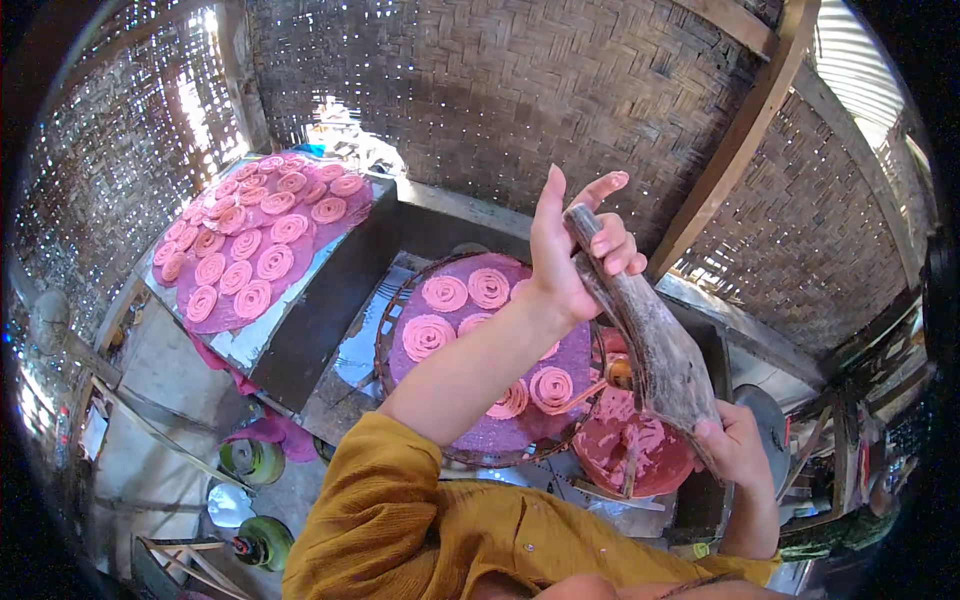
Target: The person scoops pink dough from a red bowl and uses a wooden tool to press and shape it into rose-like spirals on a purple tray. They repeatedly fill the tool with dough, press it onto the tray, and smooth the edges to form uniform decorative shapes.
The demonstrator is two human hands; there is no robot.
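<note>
A long, weathered grey-brown piece that looks like wood (668, 355), wide in the middle and narrow at its ends, slants across in front of me. My left hand (580, 250) is closed round its upper end, with thumb and forefinger sticking out. My right hand (737, 447) grips the lower end. Below it stands a round pink basin (590, 458) smeared with pink paste, a stick (630, 470) resting in it. Left of the basin, pink spiral coils (428, 337) lie on a round purple sheet (460, 435) in a dark-rimmed tray; my left forearm hides part of it.
More pink coils cover a purple sheet (225, 310) on a raised light surface at the left. Two green gas cylinders (262, 543) stand on the floor at lower left. Woven bamboo walls (480, 100) close in the back, and a slanting wooden post (735, 140) rises at right.
</note>
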